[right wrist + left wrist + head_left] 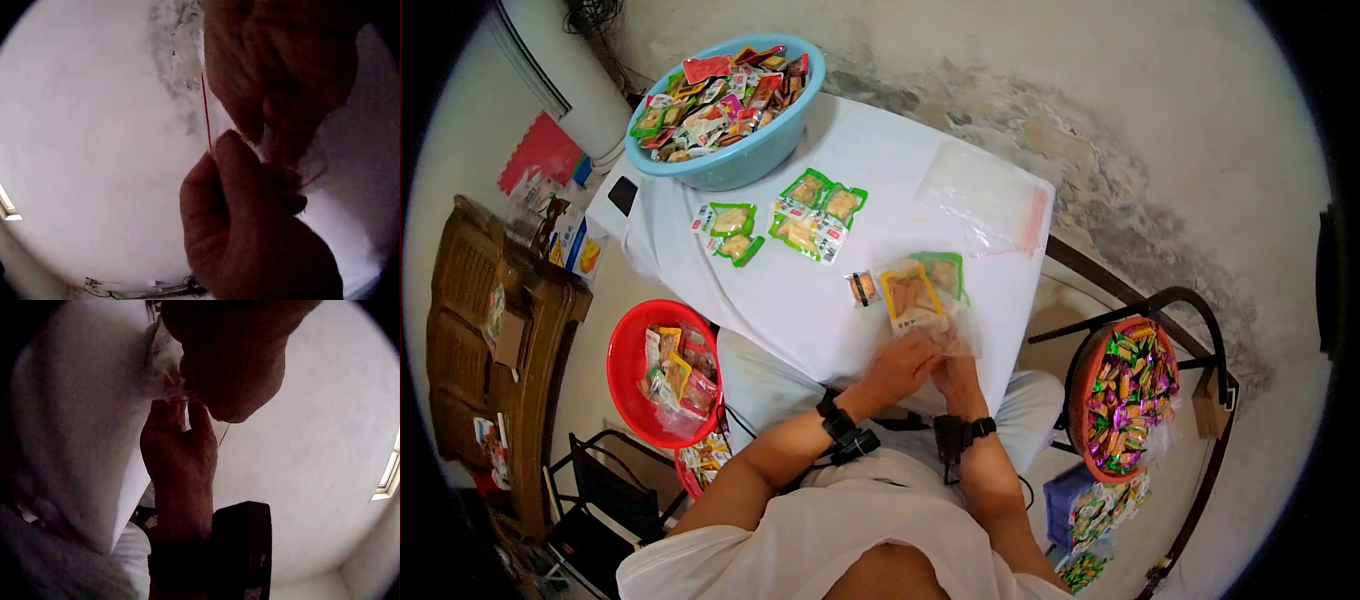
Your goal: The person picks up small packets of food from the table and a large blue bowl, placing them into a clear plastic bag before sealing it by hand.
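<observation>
A clear plastic bag (963, 328) lies at the table's near edge with its mouth toward the person. Inside it show a yellow-edged snack packet (912, 297) and a green-edged packet (946, 272). My left hand (900, 365) pinches the bag's mouth with curled fingers. Close beside it, my right hand (957, 380) grips the same edge, thumb and fingers together. A thin red strip (207, 112) runs along the bag's edge at the fingers in the right wrist view. Just left of the bag is a small clear-wrapped snack (862, 288).
Green snack packets (818, 215) lie mid-table, with a flat plastic bag (985, 195) at the far right. A blue basin (775, 160) of packets stands at the back left. Lower down are a red basin (622, 385) at left and a candy-filled basin (1083, 440) at right.
</observation>
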A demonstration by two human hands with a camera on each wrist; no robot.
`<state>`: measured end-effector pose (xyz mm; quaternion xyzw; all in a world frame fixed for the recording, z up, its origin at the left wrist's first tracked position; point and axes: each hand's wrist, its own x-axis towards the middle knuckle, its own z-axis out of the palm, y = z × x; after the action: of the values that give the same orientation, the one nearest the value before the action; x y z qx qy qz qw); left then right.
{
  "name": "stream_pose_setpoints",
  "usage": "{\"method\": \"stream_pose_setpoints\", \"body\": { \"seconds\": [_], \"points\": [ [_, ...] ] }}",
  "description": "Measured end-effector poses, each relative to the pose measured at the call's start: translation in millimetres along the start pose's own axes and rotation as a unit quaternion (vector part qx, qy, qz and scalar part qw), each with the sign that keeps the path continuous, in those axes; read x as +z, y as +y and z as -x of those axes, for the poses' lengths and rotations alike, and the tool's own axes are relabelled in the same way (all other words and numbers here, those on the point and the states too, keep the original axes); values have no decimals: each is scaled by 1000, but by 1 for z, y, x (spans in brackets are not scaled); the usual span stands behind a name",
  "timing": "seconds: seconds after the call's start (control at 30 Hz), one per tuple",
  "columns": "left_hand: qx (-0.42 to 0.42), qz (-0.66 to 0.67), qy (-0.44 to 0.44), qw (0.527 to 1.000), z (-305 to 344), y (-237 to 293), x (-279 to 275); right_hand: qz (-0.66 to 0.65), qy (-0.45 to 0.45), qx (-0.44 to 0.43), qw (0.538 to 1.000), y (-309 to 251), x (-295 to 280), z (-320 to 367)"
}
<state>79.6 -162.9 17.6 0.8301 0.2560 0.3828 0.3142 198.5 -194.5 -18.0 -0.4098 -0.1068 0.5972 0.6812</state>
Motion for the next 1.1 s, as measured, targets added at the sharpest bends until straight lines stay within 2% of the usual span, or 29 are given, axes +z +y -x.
{"method": "stream_pose_setpoints", "body": {
  "seconds": [0.07,0.1,0.13,0.17,0.2,0.23,0.27,0.3,0.33,0.37,0.4,0.43,0.47,0.5,0.53,0.57,0.6,0.63,0.67,0.73,0.8,0.83,0.9,0.97,1.03,1.07,1.1],
  "points": [
    [-64,20,-62,996,5,1,0,-118,22,13,993,0,11,5],
    [-66,18,-61,996,6,0,1,-119,21,16,993,15,-7,-6],
    [-57,32,-57,996,6,1,1,38,-50,-87,994,42,-39,-27],
    [-48,46,-53,996,7,1,0,192,-120,-188,956,60,-55,-38],
    [-51,42,-52,996,6,2,-1,189,-123,-185,956,53,-44,-38],
    [-34,34,-35,998,4,3,-2,-29,-84,-50,995,35,-23,-35],
    [-17,27,-18,999,3,4,-4,-244,-38,89,965,25,-9,-34],
    [-17,25,-18,999,2,5,-5,-244,-40,90,965,26,-9,-34],
    [-24,16,-28,999,2,5,-7,-96,-59,10,994,25,-13,-33],
    [-30,8,-37,999,2,5,-9,56,-76,-70,993,25,-17,-32],
    [-31,5,-37,999,2,3,-12,205,-92,-149,963,24,-20,-31],
    [-9,33,-58,998,0,1,-16,348,-104,-224,904,24,-23,-30],
    [12,61,-80,995,-2,-2,-19,480,-113,-294,819,26,-25,-29],
    [13,61,-80,995,-2,-9,-24,480,-113,-295,818,19,-18,-19],
    [-43,14,-79,996,-1,-22,-30,269,-69,-134,951,4,-2,0],
    [-98,-32,-79,992,-1,-35,-35,32,-18,36,999,-7,7,16],
    [-69,-96,-22,993,-5,-50,-39,29,-12,33,999,-11,6,26],
    [-39,-159,35,986,-11,-63,-44,92,-6,45,995,-15,4,35],
    [-49,-192,29,980,-16,-73,-47,155,0,57,986,-17,1,42],
    [-53,-220,18,974,-18,-91,-48,201,-6,68,977,-22,-10,54],
    [-82,-261,-32,961,-20,-103,-47,249,-15,77,965,-30,-18,62],
    [-76,-258,-34,962,-23,-102,-49,286,-32,96,953,-35,-20,66],
    [-170,-203,-83,961,-24,-99,-54,322,-46,114,939,-44,-21,73],
    [-160,-207,-60,963,-16,-101,-53,328,-75,115,935,-53,-18,79],
    [-276,-80,16,958,-7,-91,-56,322,-79,113,937,-59,-11,86],
    [-186,-125,113,968,1,-80,-55,317,-85,113,938,-61,-7,88],
    [-184,-124,110,969,7,-65,-55,314,-82,111,939,-61,-2,90]
  ]
}}
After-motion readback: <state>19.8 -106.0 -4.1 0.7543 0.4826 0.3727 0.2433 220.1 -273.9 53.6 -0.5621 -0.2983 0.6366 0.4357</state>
